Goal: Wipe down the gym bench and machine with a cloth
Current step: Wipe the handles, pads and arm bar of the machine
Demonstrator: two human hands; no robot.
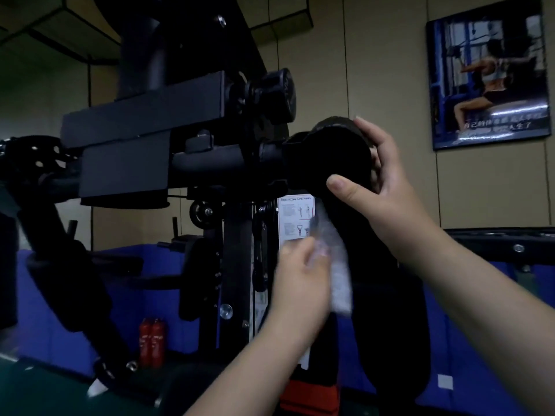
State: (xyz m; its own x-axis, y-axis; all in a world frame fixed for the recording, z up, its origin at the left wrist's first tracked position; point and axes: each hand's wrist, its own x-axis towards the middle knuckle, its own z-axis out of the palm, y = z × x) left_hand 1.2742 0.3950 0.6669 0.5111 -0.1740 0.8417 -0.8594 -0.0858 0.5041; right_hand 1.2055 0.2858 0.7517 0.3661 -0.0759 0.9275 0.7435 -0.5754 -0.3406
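Observation:
A black gym machine (pixel 144 130) fills the left and middle of the view. A long black pad (pixel 387 310) hangs from its arm on the right. My right hand (pixel 381 181) grips the pad's rounded top end, thumb in front and fingers curled behind. My left hand (pixel 300 274) holds a pale cloth (pixel 338 265) against the pad's left edge; hand and cloth are motion-blurred.
A white instruction label (pixel 295 217) is fixed to the machine's upright behind my left hand. Two red bottles (pixel 152 342) stand low by a blue wall pad (pixel 126 298). A framed poster (pixel 488 73) hangs on the beige wall at the upper right.

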